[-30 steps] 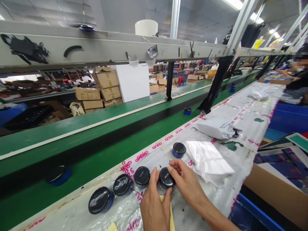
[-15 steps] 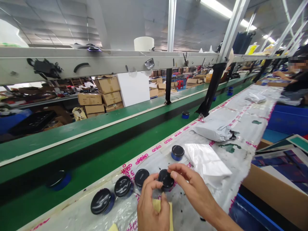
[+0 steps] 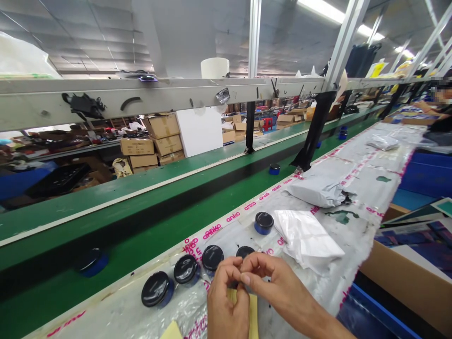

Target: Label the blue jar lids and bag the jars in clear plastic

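My left hand (image 3: 229, 299) is curled around a yellow paper sheet (image 3: 253, 313), its thumb lying over the paper. My right hand (image 3: 271, 282) reaches in from the right, thumb and fingertips pinched together against the left fingertips. Whatever lies in that pinch is hidden or too small to name. Just behind the fingers is a round black-topped container (image 3: 245, 251), partly covered. To the left stand similar blue containers with shiny black lids: one nearby (image 3: 213, 257), another (image 3: 186, 269), and one farther left (image 3: 157, 288). One more container (image 3: 263, 222) sits behind, beside a white plastic bag (image 3: 307, 235).
A green conveyor belt (image 3: 141, 240) runs along the bench's far side, carrying several blue containers (image 3: 274, 169). Grey plastic packages (image 3: 318, 190) lie on the plastic-covered bench. A black post (image 3: 314, 132) rises beyond them. An open carton (image 3: 406, 287) stands at right; a person sits far right.
My right hand has left the black-lidded container's edge and moved left and down to meet my left fingertips. The whole view has shifted slightly.
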Tool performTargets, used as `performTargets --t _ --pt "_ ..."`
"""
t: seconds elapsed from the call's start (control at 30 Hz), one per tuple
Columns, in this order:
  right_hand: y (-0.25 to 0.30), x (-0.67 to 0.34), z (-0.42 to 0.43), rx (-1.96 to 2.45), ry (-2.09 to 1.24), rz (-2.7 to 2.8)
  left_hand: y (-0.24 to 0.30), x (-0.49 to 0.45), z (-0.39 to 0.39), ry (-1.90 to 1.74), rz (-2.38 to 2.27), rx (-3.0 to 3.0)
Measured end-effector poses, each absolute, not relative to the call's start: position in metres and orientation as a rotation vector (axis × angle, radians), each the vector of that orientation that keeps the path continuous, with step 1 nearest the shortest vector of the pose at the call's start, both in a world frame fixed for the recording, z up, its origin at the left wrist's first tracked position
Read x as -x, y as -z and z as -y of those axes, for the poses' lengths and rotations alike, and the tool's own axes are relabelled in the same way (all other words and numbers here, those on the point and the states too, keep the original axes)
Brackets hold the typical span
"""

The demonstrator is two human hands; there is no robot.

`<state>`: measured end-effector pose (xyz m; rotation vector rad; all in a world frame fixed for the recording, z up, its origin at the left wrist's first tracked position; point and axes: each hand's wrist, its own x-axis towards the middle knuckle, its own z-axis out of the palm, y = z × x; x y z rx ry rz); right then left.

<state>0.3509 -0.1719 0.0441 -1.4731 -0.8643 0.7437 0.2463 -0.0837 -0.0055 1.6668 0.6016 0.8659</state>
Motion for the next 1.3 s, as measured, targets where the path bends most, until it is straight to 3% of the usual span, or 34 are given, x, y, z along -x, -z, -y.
performTargets --t 0.13,0.4,0.53,0.73,1.03,1.3 --pt "-0.040 -0.349 0.173 1.575 -0.649 0.908 0.005 -0.246 0.084 -0.865 -0.630 -1.754" --pt "-0.030 -0.358 0.181 1.605 -0.111 1.014 0.009 -0.245 0.090 -1.004 -0.808 -1.826" --pt "-0.036 -0.404 0.186 1.617 -0.189 0.684 -0.005 -0.240 0.080 -1.153 -0.637 -2.202" --pt "-0.033 -0.464 0.180 1.508 -0.382 0.311 -0.045 -0.289 0.057 -0.794 -0.381 -2.638" --pt "-0.013 -0.473 0.173 1.488 -0.413 0.315 -0.039 -0.402 0.050 -0.301 -0.578 -2.660" --pt "-0.018 -0.456 0.168 1.414 -0.561 0.399 -0.040 -0.376 0.043 -0.461 -0.653 -2.514"
